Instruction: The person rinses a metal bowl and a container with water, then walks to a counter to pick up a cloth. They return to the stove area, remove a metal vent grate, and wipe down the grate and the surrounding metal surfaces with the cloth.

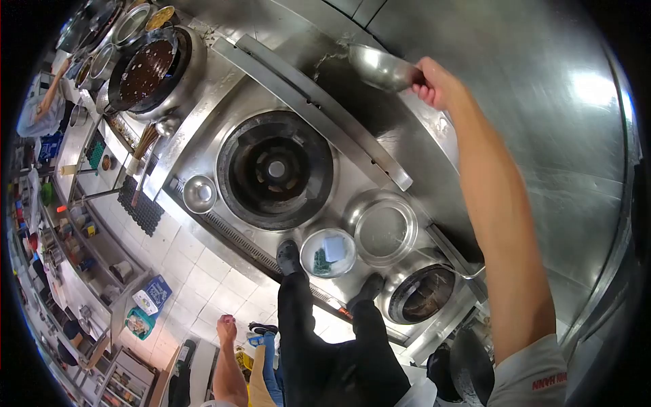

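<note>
My right hand [437,84] is raised at the upper right, its fingers wrapped round the rim of a shiny metal bowl [380,66]. The bowl is tilted over the dark metal recess behind the stove. At the lower left, my left hand [227,329] hangs with curled fingers, low over the floor, and nothing shows in it. In front of me is a round black wok burner [277,169] with nothing on it. Near my feet stands a round pan [328,268] with a blue sponge [333,249] and a green scouring pad [321,262] in it.
A raised metal bar [319,112] crosses behind the burner. A small metal bowl [199,194], a larger round basin [386,232] and a second burner [424,293] sit around it. A wok of dark liquid [146,71] stands upper left; a co-worker [42,112] is beyond.
</note>
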A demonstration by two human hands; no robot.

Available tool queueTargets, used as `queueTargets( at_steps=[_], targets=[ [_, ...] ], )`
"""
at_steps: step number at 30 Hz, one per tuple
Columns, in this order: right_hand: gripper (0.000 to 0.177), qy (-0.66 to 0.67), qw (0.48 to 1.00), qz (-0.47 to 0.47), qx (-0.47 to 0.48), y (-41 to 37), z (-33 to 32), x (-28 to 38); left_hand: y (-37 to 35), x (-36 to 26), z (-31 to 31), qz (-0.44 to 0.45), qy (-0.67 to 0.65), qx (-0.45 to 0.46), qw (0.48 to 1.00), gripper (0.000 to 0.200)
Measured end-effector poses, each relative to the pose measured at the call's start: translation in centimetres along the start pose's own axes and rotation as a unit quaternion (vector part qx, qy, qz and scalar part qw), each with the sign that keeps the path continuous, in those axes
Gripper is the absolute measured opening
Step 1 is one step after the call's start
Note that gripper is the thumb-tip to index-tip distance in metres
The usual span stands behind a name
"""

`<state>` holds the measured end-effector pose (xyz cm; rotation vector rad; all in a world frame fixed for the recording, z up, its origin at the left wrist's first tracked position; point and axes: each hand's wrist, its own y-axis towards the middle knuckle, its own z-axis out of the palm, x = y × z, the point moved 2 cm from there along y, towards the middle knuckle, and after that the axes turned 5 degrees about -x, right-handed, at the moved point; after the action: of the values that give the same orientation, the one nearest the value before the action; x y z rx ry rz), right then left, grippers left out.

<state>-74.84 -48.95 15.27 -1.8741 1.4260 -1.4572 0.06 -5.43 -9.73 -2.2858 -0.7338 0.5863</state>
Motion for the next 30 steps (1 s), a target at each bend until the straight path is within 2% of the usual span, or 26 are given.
queueTargets(
  at_steps=[4,6,8,10,11,13,14,15,16,17,18,21,24,25,27,29,30],
  targets=[
    [0.028,0.081,0.990,0.109,0.040,0.4,-5.1,-6.7,0.7,-0.7,0.6,0.026,0.010,-0.006,1.000,0.022],
    [0.037,0.130,0.967,0.205,0.074,-0.6,-7.5,-11.1,1.2,-1.7,1.1,0.034,0.015,0.001,0.999,0.022],
    [0.045,0.180,0.956,0.224,0.062,-2.1,-9.1,-16.4,2.1,-2.2,2.6,0.051,0.000,0.000,0.999,0.022],
    [0.042,0.211,0.955,0.206,0.035,-4.0,-10.0,-22.0,2.6,-3.0,4.2,0.061,-0.029,0.009,0.998,0.022],
    [0.035,0.254,0.947,0.199,-0.013,-5.4,-9.8,-24.6,2.7,-4.1,5.1,0.062,-0.050,0.017,0.997,0.023],
    [0.023,0.311,0.916,0.253,-0.021,-6.2,-9.4,-31.0,2.0,-8.6,6.0,0.062,-0.088,0.048,0.993,0.024],
    [0.021,0.378,0.899,0.217,-0.037,-5.9,-8.7,-34.9,2.2,-10.0,7.1,0.092,-0.095,0.057,0.990,0.025],
    [0.018,0.422,0.877,0.231,-0.015,-4.8,-8.4,-39.7,2.2,-11.4,8.3,0.122,-0.102,0.066,0.985,0.025],
    [0.015,0.380,0.902,0.185,-0.084,-6.4,-6.3,-40.8,1.5,-13.5,9.0,0.128,-0.140,0.088,0.978,0.025],
    [0.012,0.386,0.903,0.176,-0.070,-6.3,-5.0,-43.3,0.3,-16.1,9.7,0.132,-0.177,0.109,0.969,0.024],
    [0.021,0.434,0.880,0.184,-0.054,-5.2,-3.6,-46.6,-0.6,-18.1,10.7,0.146,-0.194,0.126,0.962,0.024],
    [0.036,0.467,0.836,0.235,-0.170,-4.1,1.1,-50.5,-3.1,-22.6,14.4,0.233,-0.212,0.172,0.933,0.026],
    [0.061,0.273,0.869,0.233,-0.341,-0.6,4.5,-55.6,-7.4,-28.0,17.2,0.239,-0.186,0.234,0.924,0.024],
    [0.062,0.174,0.878,0.192,-0.403,1.0,5.1,-58.5,-9.0,-29.7,17.9,0.244,-0.167,0.256,0.920,0.024],
    [0.065,-0.029,0.859,0.101,-0.501,5.0,6.8,-64.0,-10.0,-32.2,20.9,0.384,-0.096,0.253,0.883,0.024],
    [0.068,-0.001,0.860,0.055,-0.508,6.2,8.0,-65.1,-10.4,-34.0,24.5,0.467,-0.083,0.251,0.844,0.024],
    [0.065,-0.023,0.855,0.030,-0.518,7.2,8.7,-66.5,-10.6,-34.9,26.0,0.473,-0.075,0.263,0.837,0.024]
  ],
)
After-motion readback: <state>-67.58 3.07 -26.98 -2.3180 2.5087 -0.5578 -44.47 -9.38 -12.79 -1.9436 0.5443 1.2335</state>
